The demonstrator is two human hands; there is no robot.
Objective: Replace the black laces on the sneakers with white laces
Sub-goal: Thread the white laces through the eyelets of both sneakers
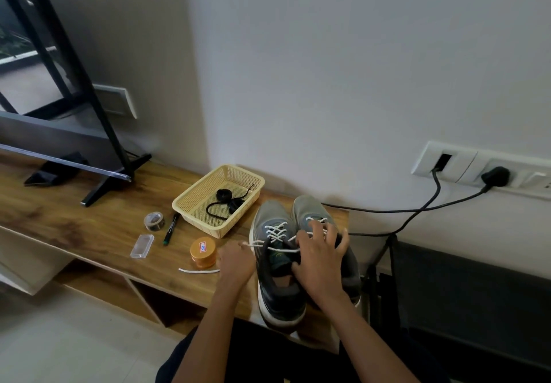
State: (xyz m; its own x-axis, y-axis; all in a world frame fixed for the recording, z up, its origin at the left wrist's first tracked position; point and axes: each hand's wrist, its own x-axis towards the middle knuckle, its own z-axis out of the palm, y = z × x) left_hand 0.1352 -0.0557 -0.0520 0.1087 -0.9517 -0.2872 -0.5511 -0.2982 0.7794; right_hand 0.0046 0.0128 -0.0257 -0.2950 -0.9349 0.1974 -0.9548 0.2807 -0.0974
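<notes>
a yellow mesh basket [190,218] sits on the wooden tv bench [89,221], and coiled inside it are the black laces [226,200], out of both shoes. just to the right of the basket stand two grey sneakers side by side, toes toward the wall. the near sneaker [278,290], the one beside the basket, has a white lace [277,230] crisscrossed up its eyelets. the far sneaker [307,208], on the side away from the basket, also shows white lacing near its toe. the left hand [237,259], in front of the basket's near right corner, has its fingers curled round one strand of the white lace, which runs taut from the near sneaker's upper eyelets into the fist; the loose tail comes out the other side and lies on the bench. the right hand [320,251] lies over the far sneaker with fingers spread wide across its lacing and the thumb down by the near sneaker's collar. whether it pinches a strand underneath cannot be told. in front of the basket stands an orange round tub [203,253]; to the basket's left lie a black marker [170,229], a tape roll [154,221] and a clear plastic case [142,246]. further left of the basket stands a black tv foot [116,183].
</notes>
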